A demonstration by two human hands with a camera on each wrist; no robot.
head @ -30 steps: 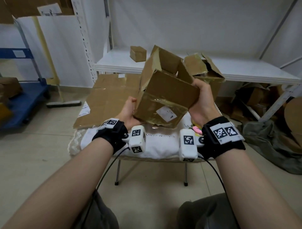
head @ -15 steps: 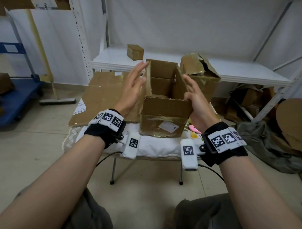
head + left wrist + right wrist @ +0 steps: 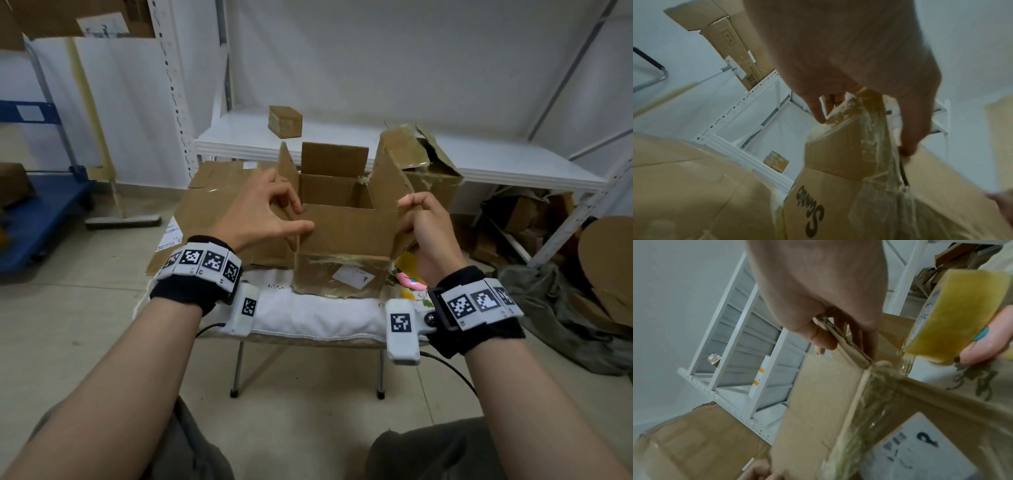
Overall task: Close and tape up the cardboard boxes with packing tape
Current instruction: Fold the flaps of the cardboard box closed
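Note:
An open cardboard box (image 3: 342, 236) with a white label stands upright on a white padded stool (image 3: 318, 317). All its top flaps stand up. My left hand (image 3: 291, 212) grips the left flap (image 3: 287, 168), fingers curled over its taped edge (image 3: 838, 146) and thumb lying against the near flap. My right hand (image 3: 411, 214) pinches the edge of the right flap (image 3: 388, 185) between thumb and fingers (image 3: 824, 340). A yellowish roll of packing tape (image 3: 962, 313) lies just right of the box beside a pink tool (image 3: 411, 281). The inside of the box is mostly hidden.
A battered, torn box (image 3: 421, 164) stands right behind the box. Flattened cardboard (image 3: 212, 212) leans at the stool's left. A small taped box (image 3: 285, 121) sits on the white shelf (image 3: 496, 164). Cardboard scraps (image 3: 527, 219) pile under the shelf at right; a blue cart (image 3: 41, 212) stands far left.
The box was held tilted in the air, then set upright on the stool. My hands opened beside it and have now closed on the left and right flaps.

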